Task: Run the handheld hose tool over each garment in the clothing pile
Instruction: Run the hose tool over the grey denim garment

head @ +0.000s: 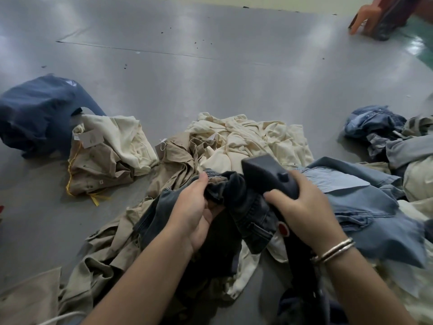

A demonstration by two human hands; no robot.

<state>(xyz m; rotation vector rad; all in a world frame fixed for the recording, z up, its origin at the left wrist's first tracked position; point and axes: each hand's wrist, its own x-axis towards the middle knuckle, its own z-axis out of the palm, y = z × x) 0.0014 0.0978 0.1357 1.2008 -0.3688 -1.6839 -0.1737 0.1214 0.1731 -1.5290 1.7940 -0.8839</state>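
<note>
Grey floor (pixel 210 66) all round, clothing pile (pixel 246 141) spread ahead of and under both hands. Beyond the hands: cream garments (pixel 253 139). To the right of the right hand: light blue denim piece (pixel 365 202); further right, more denim (pixel 375 123). Well left of the left hand: folded tan and cream bundle (pixel 105 156), then a navy garment (pixel 35 113).

Between the hands: dark denim garment (pixel 241 202), bunched and lifted off the pile. Left hand (pixel 194 207) grips its edge, thumb on top, fingers curled under. Right hand (pixel 304 212) is wrapped round the handle of the hose tool (pixel 264 172), the dark head pointing forward and touching the denim just beside the left thumb. Dark hose (pixel 302 266) runs down under the right wrist, past the bangles (pixel 337 250).

Step in hand, by my reading: passing the tool over this dark piece. To do it well, the left hand should pull the cloth taut and flatter, since folds hide surface. Keep the head close, sweep along the length, turn the garment, mind the left thumb.
</note>
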